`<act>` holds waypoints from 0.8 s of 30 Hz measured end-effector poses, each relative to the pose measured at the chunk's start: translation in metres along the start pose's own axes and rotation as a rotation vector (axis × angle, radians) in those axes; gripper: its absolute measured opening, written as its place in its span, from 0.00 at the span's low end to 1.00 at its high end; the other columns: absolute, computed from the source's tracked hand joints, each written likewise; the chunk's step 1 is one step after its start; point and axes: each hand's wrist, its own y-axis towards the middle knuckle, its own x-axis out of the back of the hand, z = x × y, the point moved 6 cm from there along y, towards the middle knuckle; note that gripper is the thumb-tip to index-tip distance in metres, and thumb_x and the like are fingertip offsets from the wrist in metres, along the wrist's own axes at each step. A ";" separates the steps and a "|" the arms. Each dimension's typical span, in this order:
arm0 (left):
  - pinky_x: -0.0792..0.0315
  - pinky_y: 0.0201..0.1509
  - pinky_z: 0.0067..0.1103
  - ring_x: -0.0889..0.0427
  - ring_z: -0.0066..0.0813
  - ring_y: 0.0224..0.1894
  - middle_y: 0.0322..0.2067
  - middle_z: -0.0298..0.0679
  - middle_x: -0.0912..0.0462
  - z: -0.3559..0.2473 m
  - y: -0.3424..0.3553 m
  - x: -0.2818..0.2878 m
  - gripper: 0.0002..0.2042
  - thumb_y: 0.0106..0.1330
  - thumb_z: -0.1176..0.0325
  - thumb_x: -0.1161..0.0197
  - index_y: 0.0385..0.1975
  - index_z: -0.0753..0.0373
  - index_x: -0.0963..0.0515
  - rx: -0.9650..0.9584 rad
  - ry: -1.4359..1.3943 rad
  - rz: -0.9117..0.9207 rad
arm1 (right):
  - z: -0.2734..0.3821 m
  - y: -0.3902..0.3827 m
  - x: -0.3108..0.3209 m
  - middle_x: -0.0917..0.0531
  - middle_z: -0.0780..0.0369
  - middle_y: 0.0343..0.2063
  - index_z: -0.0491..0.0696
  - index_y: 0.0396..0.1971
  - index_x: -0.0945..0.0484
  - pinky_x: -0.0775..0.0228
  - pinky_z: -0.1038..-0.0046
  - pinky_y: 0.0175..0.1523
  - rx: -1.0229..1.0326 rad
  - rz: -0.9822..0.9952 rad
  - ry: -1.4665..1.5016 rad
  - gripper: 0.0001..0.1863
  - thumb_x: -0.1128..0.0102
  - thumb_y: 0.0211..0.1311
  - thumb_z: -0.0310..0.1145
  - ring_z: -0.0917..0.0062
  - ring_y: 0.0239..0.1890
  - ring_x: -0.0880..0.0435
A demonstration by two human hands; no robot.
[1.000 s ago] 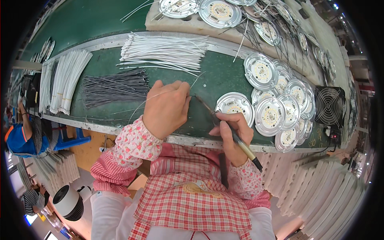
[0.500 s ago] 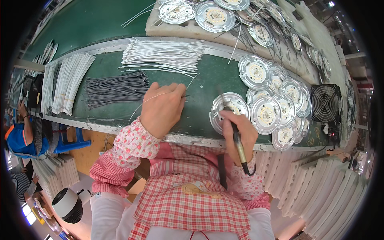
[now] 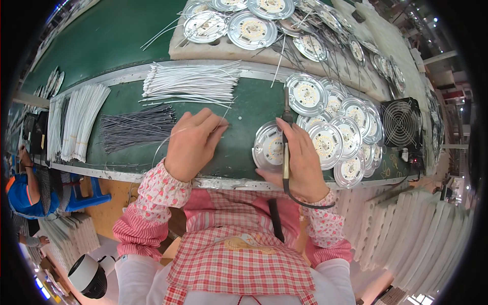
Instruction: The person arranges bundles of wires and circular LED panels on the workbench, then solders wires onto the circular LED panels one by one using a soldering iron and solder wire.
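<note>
My left hand (image 3: 195,145) is closed on a thin silvery solder wire (image 3: 161,147), which loops back over the wrist and pokes out past the fingertips. In my right hand (image 3: 303,160) a soldering iron (image 3: 286,118) lies along the fingers, its tip pointing to the far side and its cord curving under the wrist. Thumb and fingers of that hand reach over a round silver LED lamp plate (image 3: 265,147), the thumb at its near edge. This plate lies flat on the green bench, beside a pile of similar plates (image 3: 325,145). The hand covers part of its right side.
White wires (image 3: 190,81) and dark grey wires (image 3: 137,127) lie bundled beyond my left hand; more white bundles (image 3: 84,122) are at left. A foam board (image 3: 223,51) carries wired lamp plates at the back. A black fan (image 3: 400,124) stands at the right end.
The soldering iron's tip has swung off the lamp plate and points away. My right thumb and fingers have spread over the plate. The left hand keeps its wire, and the view has shifted slightly.
</note>
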 end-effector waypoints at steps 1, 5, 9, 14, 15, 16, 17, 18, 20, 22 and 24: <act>0.32 0.34 0.28 0.27 0.38 0.28 0.27 0.37 0.23 -0.005 0.001 0.002 0.05 0.59 0.77 0.34 0.34 0.61 0.19 -0.006 -0.005 -0.005 | -0.001 -0.002 0.002 0.27 0.46 0.54 0.44 0.67 0.40 0.34 0.61 0.61 0.005 -0.059 0.116 0.55 0.18 0.39 0.43 0.51 0.56 0.26; 0.31 0.36 0.27 0.25 0.38 0.30 0.29 0.39 0.22 -0.034 0.001 -0.001 0.04 0.60 0.76 0.34 0.34 0.63 0.19 -0.029 -0.235 0.066 | -0.011 -0.013 -0.026 0.31 0.51 0.64 0.43 0.69 0.42 0.36 0.64 0.70 -0.312 -0.065 1.442 0.46 0.29 0.56 0.46 0.65 0.66 0.30; 0.32 0.35 0.28 0.25 0.38 0.28 0.28 0.38 0.23 -0.046 0.000 -0.001 0.02 0.63 0.73 0.35 0.34 0.61 0.20 -0.035 -0.414 0.077 | 0.004 -0.010 -0.025 0.35 0.51 0.66 0.39 0.70 0.49 0.38 0.65 0.70 -0.344 -0.068 1.466 0.57 0.37 0.54 0.67 0.66 0.68 0.32; 0.27 0.37 0.21 0.20 0.29 0.32 0.32 0.41 0.20 -0.045 0.000 -0.006 0.04 0.67 0.74 0.38 0.37 0.67 0.18 0.051 -0.629 0.191 | 0.008 -0.008 -0.021 0.36 0.49 0.66 0.40 0.70 0.49 0.42 0.64 0.72 -0.280 -0.066 1.442 0.57 0.37 0.54 0.67 0.65 0.69 0.34; 0.27 0.37 0.21 0.20 0.29 0.32 0.32 0.41 0.20 -0.044 0.000 -0.005 0.04 0.67 0.74 0.38 0.37 0.67 0.18 0.052 -0.629 0.191 | 0.009 -0.007 -0.021 0.36 0.49 0.66 0.40 0.70 0.50 0.42 0.64 0.72 -0.257 -0.049 1.442 0.58 0.36 0.53 0.67 0.65 0.70 0.34; 0.27 0.37 0.21 0.21 0.27 0.31 0.32 0.40 0.20 -0.044 0.000 -0.006 0.05 0.68 0.73 0.38 0.37 0.67 0.18 0.064 -0.642 0.220 | 0.009 -0.007 -0.021 0.36 0.49 0.66 0.40 0.70 0.50 0.42 0.64 0.72 -0.258 -0.048 1.444 0.58 0.36 0.53 0.67 0.65 0.70 0.34; 0.28 0.37 0.21 0.21 0.26 0.31 0.32 0.39 0.20 -0.043 0.000 -0.008 0.05 0.68 0.73 0.38 0.37 0.67 0.18 0.076 -0.655 0.250 | 0.010 -0.005 -0.021 0.36 0.49 0.66 0.40 0.70 0.49 0.42 0.64 0.72 -0.274 -0.041 1.446 0.59 0.35 0.52 0.68 0.65 0.70 0.34; 0.28 0.37 0.21 0.21 0.26 0.31 0.32 0.39 0.20 -0.043 0.000 -0.008 0.05 0.68 0.73 0.38 0.37 0.67 0.18 0.078 -0.655 0.250 | 0.010 -0.005 -0.022 0.35 0.49 0.66 0.40 0.70 0.49 0.42 0.64 0.72 -0.289 -0.033 1.449 0.60 0.35 0.50 0.69 0.65 0.70 0.34; 0.28 0.34 0.24 0.20 0.32 0.29 0.29 0.42 0.20 -0.038 -0.002 -0.013 0.06 0.66 0.71 0.36 0.37 0.67 0.19 0.183 -0.736 0.310 | 0.009 -0.006 -0.026 0.35 0.48 0.66 0.41 0.70 0.48 0.40 0.64 0.71 -0.293 -0.041 1.434 0.61 0.35 0.49 0.70 0.65 0.69 0.34; 0.27 0.34 0.24 0.20 0.31 0.29 0.29 0.42 0.20 -0.038 -0.003 -0.015 0.06 0.66 0.71 0.36 0.37 0.68 0.19 0.198 -0.747 0.292 | 0.006 -0.007 -0.027 0.35 0.47 0.66 0.42 0.70 0.47 0.39 0.64 0.70 -0.296 -0.053 1.417 0.61 0.35 0.48 0.72 0.64 0.68 0.33; 0.27 0.34 0.24 0.20 0.30 0.29 0.29 0.42 0.20 -0.038 -0.004 -0.015 0.06 0.66 0.71 0.36 0.37 0.68 0.19 0.214 -0.755 0.274 | 0.006 -0.008 -0.027 0.35 0.47 0.66 0.41 0.70 0.48 0.39 0.64 0.71 -0.277 -0.064 1.380 0.63 0.35 0.47 0.73 0.64 0.68 0.33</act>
